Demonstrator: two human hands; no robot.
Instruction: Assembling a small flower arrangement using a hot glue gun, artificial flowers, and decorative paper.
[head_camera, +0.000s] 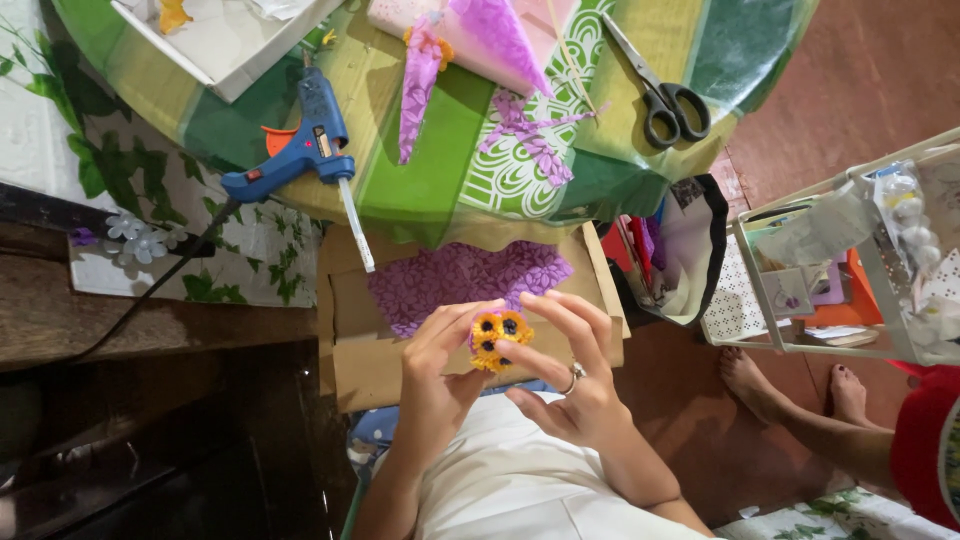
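Note:
Both my hands hold a small cluster of yellow-orange paper flowers with dark centres (499, 338) over my lap. My left hand (440, 365) grips it from the left with thumb and fingertips. My right hand (565, 372), with a ring on one finger, pinches it from the right and below. Behind the flowers a sheet of purple leaf-patterned paper (455, 280) lies in an open cardboard box (352, 330).
A blue glue gun (300, 150) with a glue stick lies on the green-patterned round table (440, 180), next to purple paper cones (495, 40), scissors (660, 90) and a white box (230, 45). A white wire rack (850, 260) stands at right; another person's bare feet (790, 385) rest below it.

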